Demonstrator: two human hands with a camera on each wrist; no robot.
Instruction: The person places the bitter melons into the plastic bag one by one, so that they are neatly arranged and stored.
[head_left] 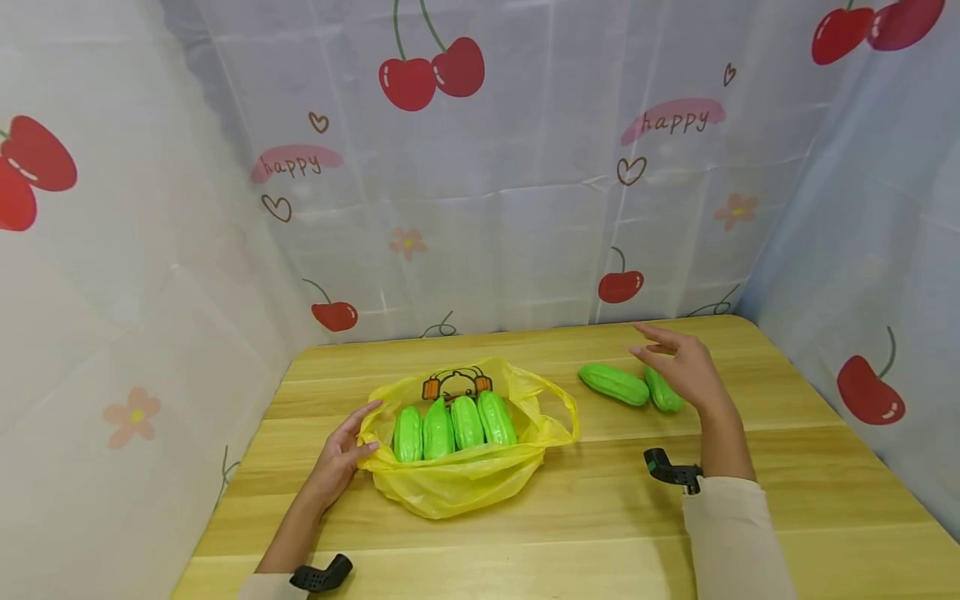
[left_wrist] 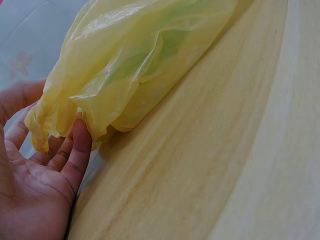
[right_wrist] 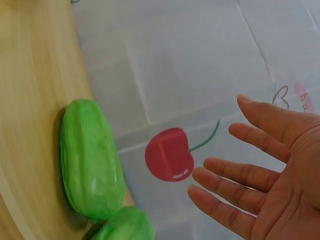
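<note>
A yellow plastic bag (head_left: 457,483) lies on the table, its mouth wide and facing up. Several ridged, bright green cucumber-like vegetables (head_left: 438,429) stand side by side inside it. My left hand (head_left: 337,462) holds the bag's left side, thumb at the front rim and fingers farther back; in the left wrist view, the gathered yellow plastic (left_wrist: 60,110) hangs between them. My right hand (head_left: 686,367) is raised over the right side, fingers extended and holding nothing. Beneath and beside it lie two more green vegetables, one at the left (head_left: 615,384) and one partly covered by the hand (head_left: 663,392).
The wooden table (head_left: 600,517) meets a cherry-printed curtain (head_left: 510,242) at its back edge, with more curtain on both sides. The bag's right handle (head_left: 566,408) loops out toward the loose vegetables. Each wrist wears a black camera mount (head_left: 671,471).
</note>
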